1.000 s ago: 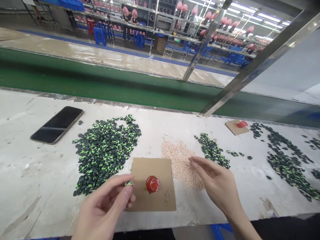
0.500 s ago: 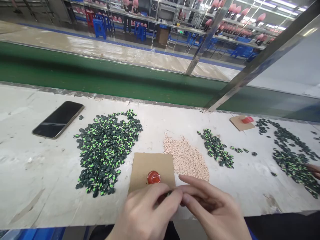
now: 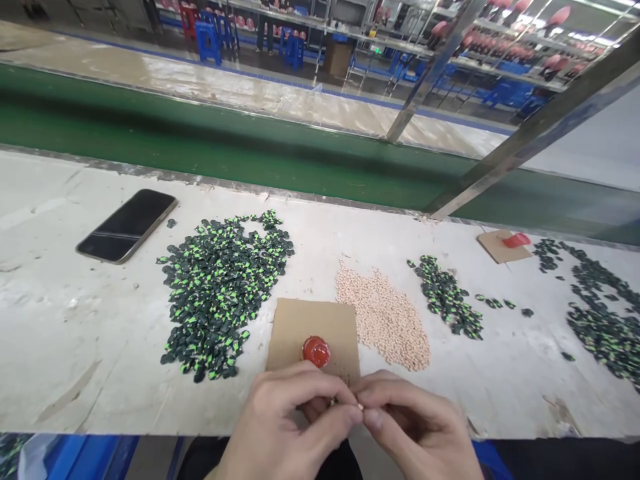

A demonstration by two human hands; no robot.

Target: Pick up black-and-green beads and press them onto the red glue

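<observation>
My left hand [image 3: 295,420] is closed in a pinch, and a bit of a small dark piece with bright green [image 3: 333,401] shows between its fingers. Fingertip to fingertip with it, my right hand [image 3: 410,420] is also closed in a pinch. A tiny pale beige bead [image 3: 360,406] shows where the fingertips meet; the fingers cover much of both parts. Just beyond my hands lies a cardboard square [image 3: 295,320] with a red cap-like dish [image 3: 316,351] on it, glossy red inside. To its right spreads a pile of beige beads [image 3: 385,320].
A big pile of dark green pieces [image 3: 220,293] lies left, a smaller pile [image 3: 447,297] right, and another [image 3: 605,333] farther right. A phone [image 3: 127,225] lies at the back left. Another cardboard [image 3: 493,247] holds a red cup [image 3: 516,240]. A green belt [image 3: 250,153] runs behind the table.
My right hand has drawn its fingers in, and a bead now shows at the fingertips. The view has shifted slightly. Another person's hand at the far right has left view.
</observation>
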